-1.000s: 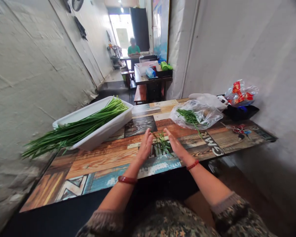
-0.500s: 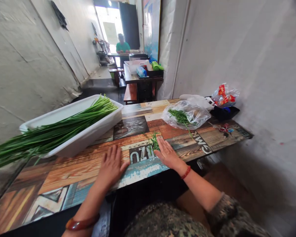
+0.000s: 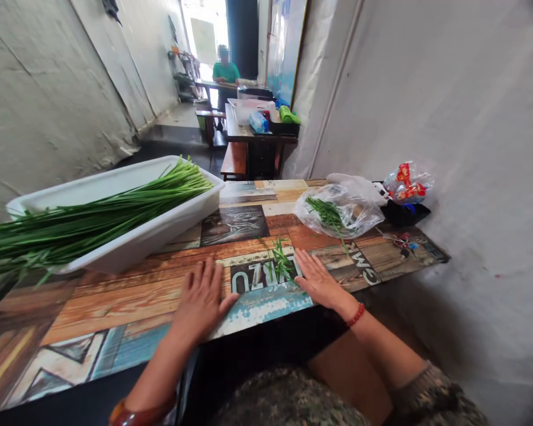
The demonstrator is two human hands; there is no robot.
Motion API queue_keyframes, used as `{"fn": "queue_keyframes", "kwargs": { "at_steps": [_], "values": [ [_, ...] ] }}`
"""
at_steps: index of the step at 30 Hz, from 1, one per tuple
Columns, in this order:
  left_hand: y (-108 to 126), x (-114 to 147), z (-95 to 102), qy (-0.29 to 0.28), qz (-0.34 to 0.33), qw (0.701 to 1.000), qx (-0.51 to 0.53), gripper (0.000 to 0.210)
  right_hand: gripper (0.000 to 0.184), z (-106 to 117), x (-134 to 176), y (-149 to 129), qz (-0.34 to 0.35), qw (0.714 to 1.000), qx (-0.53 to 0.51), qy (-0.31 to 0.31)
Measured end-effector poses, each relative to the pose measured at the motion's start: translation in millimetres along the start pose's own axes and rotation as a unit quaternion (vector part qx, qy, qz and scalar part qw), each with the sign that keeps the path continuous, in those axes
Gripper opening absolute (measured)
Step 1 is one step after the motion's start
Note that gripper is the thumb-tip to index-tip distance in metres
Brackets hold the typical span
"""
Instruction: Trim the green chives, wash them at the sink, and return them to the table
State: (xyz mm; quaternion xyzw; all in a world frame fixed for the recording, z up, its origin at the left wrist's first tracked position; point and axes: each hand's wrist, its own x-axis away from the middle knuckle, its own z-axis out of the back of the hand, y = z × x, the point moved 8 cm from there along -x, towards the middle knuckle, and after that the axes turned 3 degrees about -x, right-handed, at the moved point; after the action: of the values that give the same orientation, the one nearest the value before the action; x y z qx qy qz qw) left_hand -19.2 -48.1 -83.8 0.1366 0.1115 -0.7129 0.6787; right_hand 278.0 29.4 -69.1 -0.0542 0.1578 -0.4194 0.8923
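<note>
My left hand point(image 3: 203, 299) lies flat near the table's front edge, fingers stretched out and holding nothing. To its right, my right hand point(image 3: 318, 279) is also flat, with fingers extended beside a small scatter of green leaf scraps point(image 3: 281, 260). Whether its fingertips touch the scraps I cannot tell. A white tub point(image 3: 146, 247) stands at the left, holding a large bunch of garlic chives point(image 3: 128, 213) whose leafy ends hang over its left side. Beyond my right hand is a clear plastic bag point(image 3: 364, 219) with more green scraps point(image 3: 326, 213) in it.
The table point(image 3: 115, 307) has a printed wood pattern. At its right end are a red-and-clear plastic package point(image 3: 408, 183), a black item point(image 3: 404, 213) and small odds and ends point(image 3: 402, 241). A wall point(image 3: 471, 148) runs along the right. Farther back, a person point(image 3: 225, 71) sits at another table.
My right hand has moved to the right, away from the leaf scraps, which now show more fully. My left hand stays flat in nearly the same place. The view has shifted slightly.
</note>
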Motion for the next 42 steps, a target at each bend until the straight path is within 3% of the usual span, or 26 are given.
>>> {"fn": "queue_keyframes", "kwargs": {
  "at_steps": [2, 4, 6, 8, 11, 13, 15, 17, 19, 21, 24, 27, 29, 31, 34, 36, 39, 42],
  "values": [
    [26.5, -4.7, 0.2, -0.012, -0.043, 0.999, 0.016, 0.084, 0.064, 4.3, -19.4, 1.8, 0.009, 0.999, -0.042, 0.034],
    [42.1, -7.2, 1.6, -0.015, -0.069, 0.997, 0.031, 0.082, 0.068, 15.6, -34.3, 33.6, -0.063, 0.994, -0.042, 0.079],
    [44.9, -7.3, 3.0, -0.011, -0.070, 0.997, 0.041, 0.081, 0.076, 21.0, -41.8, 69.8, -0.149, 0.985, -0.004, 0.081],
    [42.0, -5.6, 3.8, -0.007, -0.066, 0.997, 0.047, 0.081, 0.081, 18.7, -44.3, 85.3, -0.195, 0.978, 0.037, 0.063],
    [38.5, -2.6, 5.4, 0.000, -0.065, 0.996, 0.058, 0.080, 0.081, 2.3, -49.0, 51.4, -0.121, 0.992, 0.022, 0.027],
    [37.9, -1.1, 6.4, 0.002, -0.063, 0.996, 0.062, 0.081, 0.074, -9.5, -51.8, 12.5, -0.018, 0.998, -0.059, -0.013],
    [38.4, -0.1, 6.4, -0.002, -0.062, 0.996, 0.062, 0.081, 0.069, -9.1, -55.8, -7.4, 0.037, 0.988, -0.150, -0.025],
    [38.8, 0.5, 6.1, -0.005, -0.061, 0.996, 0.064, 0.081, 0.069, -0.6, -64.9, 0.7, 0.011, 0.984, -0.180, 0.005],
    [38.3, 0.8, 6.4, 0.000, -0.058, 0.996, 0.070, 0.081, 0.072, 3.8, -74.0, 17.4, -0.050, 0.991, -0.123, 0.034],
    [37.7, 1.0, 6.5, 0.006, -0.056, 0.995, 0.078, 0.080, 0.071, -3.6, -79.5, 17.7, -0.078, 0.996, -0.035, 0.023],
    [36.7, 1.5, 5.7, 0.006, -0.054, 0.995, 0.084, 0.080, 0.067, -28.4, -81.7, -20.5, -0.009, 1.000, -0.010, -0.024],
    [36.4, 3.3, 7.6, 0.002, -0.055, 0.994, 0.093, 0.080, 0.064, -35.5, -82.9, -47.0, 0.061, 0.990, -0.125, -0.025],
    [37.0, 4.7, 10.6, -0.005, -0.058, 0.993, 0.101, 0.081, 0.067, -26.6, -91.1, -31.4, 0.041, 0.985, -0.166, 0.011],
    [37.3, 5.7, 13.2, -0.019, -0.054, 0.993, 0.106, 0.082, 0.077, -20.2, -103.5, -2.2, -0.012, 0.989, -0.139, 0.040],
    [37.5, 7.5, 15.0, -0.046, -0.041, 0.991, 0.117, 0.083, 0.083, -34.5, -119.7, 12.9, -0.054, 0.996, -0.070, 0.012],
    [37.8, 9.5, 15.3, -0.052, -0.038, 0.990, 0.128, 0.085, 0.078, -51.5, -122.7, -12.7, -0.010, 0.998, -0.057, -0.020],
    [36.5, 13.6, 15.3, -0.041, -0.037, 0.988, 0.146, 0.086, 0.067, -65.1, -110.7, -64.9, 0.084, 0.987, -0.117, -0.067],
    [36.8, 17.0, 14.0, -0.033, -0.040, 0.985, 0.163, 0.087, 0.065, -50.6, -93.6, -64.8, 0.084, 0.978, -0.183, -0.059]
  ]
}}
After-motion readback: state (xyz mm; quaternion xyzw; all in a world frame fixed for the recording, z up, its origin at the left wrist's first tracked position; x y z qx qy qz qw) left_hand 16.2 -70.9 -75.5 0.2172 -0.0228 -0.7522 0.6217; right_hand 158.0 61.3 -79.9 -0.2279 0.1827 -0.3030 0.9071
